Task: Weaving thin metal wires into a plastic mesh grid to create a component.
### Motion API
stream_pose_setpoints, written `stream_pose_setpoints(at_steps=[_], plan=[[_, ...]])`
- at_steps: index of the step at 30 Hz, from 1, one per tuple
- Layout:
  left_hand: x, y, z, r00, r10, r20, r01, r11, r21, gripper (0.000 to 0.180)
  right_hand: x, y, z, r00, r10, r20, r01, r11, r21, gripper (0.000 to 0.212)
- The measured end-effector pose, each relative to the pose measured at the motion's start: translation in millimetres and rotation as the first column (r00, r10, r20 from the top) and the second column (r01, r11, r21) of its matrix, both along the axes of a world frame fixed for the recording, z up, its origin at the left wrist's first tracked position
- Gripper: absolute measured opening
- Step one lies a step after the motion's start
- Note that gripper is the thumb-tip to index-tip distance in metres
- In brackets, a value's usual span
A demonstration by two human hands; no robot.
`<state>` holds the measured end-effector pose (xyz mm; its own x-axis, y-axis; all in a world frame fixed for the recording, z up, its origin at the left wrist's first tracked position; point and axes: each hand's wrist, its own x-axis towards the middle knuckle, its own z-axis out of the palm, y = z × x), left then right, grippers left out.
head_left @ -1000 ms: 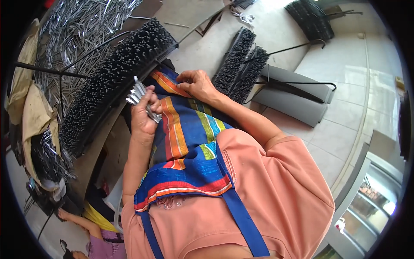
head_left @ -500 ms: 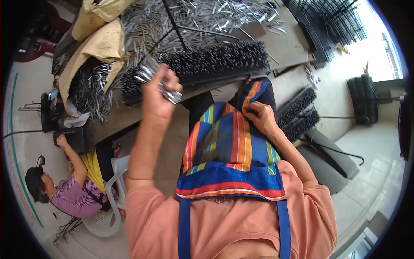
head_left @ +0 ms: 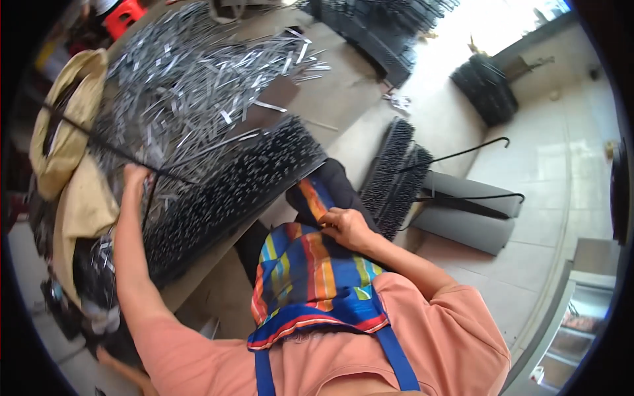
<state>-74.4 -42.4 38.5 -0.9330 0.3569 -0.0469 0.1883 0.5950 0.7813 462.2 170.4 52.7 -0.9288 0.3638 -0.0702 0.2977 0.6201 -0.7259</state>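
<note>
My left arm reaches out past the near left end of a long black board dense with short bristle-like tips [head_left: 224, 195]. At its end, my left hand [head_left: 137, 173] is beside the heap of loose silvery metal strips [head_left: 191, 99], behind a thin black rod [head_left: 142, 164]. Its fingers are hidden, so what it holds does not show. My right hand [head_left: 345, 226] rests at my right thigh, fingers bent and pressed together on the edge of the striped apron [head_left: 310, 261] covering my lap.
A tan sack [head_left: 86, 198] slumps at the left. Two more bristled boards [head_left: 396, 175] stand at the right, near grey panels [head_left: 469, 224] and hooked black rods [head_left: 485, 197]. Dark racks [head_left: 376, 33] sit at the back. Another person's arm [head_left: 125, 371] shows at lower left.
My left hand, which held a bundle of shiny metal strips, has gone outward and left to the heap. The view has turned, swinging the bench. My right hand stays on the apron.
</note>
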Motion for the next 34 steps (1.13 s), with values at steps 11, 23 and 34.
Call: stream_pose_setpoints(at_steps=[11,23,34], plan=[[-23,-18,-28,0.943,-0.307,-0.124,0.130,0.689,-0.713,0.047,-49,6,35,0.993,0.085,-0.088,-0.081,0.996,0.042,0.019],[268,-75,109,0.968,0.238,0.079,-0.244,0.823,0.513,0.036,-131,-21,84,0.901,0.300,-0.312,-0.263,0.952,0.154,0.015],[334,-66,49,0.542,-0.612,0.576,-0.434,0.383,0.815,0.089,-57,-4,147,0.771,-0.116,-0.627,-0.064,0.964,-0.258,0.028]])
